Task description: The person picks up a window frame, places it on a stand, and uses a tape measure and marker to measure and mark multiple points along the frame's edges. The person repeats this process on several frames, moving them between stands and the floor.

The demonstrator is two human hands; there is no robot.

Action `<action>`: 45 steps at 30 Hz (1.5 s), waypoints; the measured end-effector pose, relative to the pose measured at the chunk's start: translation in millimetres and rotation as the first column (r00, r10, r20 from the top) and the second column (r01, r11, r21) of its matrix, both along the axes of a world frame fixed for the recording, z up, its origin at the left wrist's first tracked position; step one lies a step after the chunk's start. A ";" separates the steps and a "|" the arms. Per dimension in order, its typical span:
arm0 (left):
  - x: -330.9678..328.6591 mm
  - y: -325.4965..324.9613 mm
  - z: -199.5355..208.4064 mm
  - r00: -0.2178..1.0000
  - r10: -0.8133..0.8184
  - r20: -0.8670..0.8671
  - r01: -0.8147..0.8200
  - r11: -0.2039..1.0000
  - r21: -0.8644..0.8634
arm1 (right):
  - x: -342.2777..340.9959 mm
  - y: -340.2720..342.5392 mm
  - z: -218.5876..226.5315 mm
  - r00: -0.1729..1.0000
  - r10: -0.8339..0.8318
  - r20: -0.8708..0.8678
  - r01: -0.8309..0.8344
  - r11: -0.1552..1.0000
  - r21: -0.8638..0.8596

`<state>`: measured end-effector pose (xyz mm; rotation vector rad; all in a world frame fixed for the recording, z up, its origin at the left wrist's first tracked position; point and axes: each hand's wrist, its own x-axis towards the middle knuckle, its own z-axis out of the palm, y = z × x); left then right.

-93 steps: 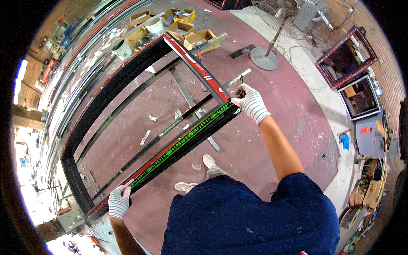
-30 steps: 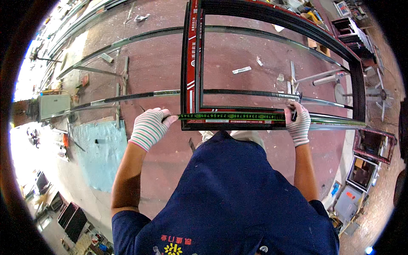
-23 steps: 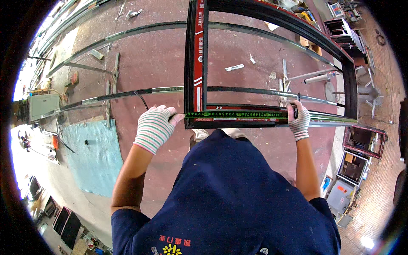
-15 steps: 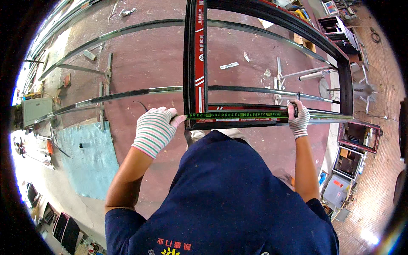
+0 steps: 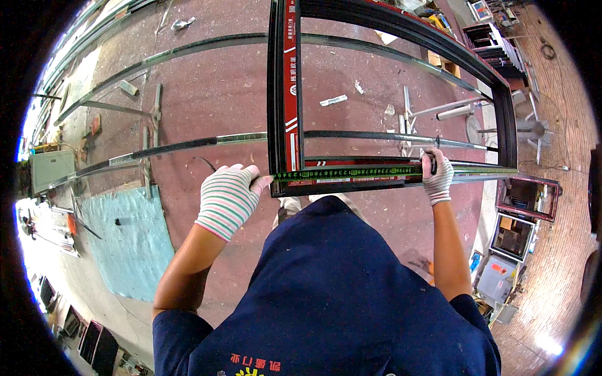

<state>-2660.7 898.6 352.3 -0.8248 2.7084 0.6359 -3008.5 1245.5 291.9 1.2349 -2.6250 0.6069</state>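
Note:
A tape measure's green blade (image 5: pixel 351 173) is stretched along the near edge of a dark rectangular frame (image 5: pixel 285 94) faced with red printed film. My left hand (image 5: pixel 229 200), in a striped knit glove, pinches the blade's end at the frame's near left corner. In my gloved right hand (image 5: pixel 438 180) is the tape measure's dark case (image 5: pixel 429 164), held near the right part of that edge. The fingers wrap round the case and hide much of it.
Long metal rails (image 5: pixel 182 144) run under the frame on stands. A light blue mat (image 5: pixel 128 241) lies on the reddish floor at left. Smaller frames (image 5: pixel 528 197) and a grey box (image 5: pixel 498 276) sit at right, beside a stand fan (image 5: pixel 536 130).
The view has shifted slightly, so the frame sits a little further left. The tape blade's face shows broader and has come slightly off the edge line. Both hands keep their grip.

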 end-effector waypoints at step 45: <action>-5.4 -16.6 17.5 0.984 -0.157 0.086 0.145 0.981 0.131 | 0.3 -1.9 1.9 0.998 0.027 -0.058 -0.030 0.998 -0.054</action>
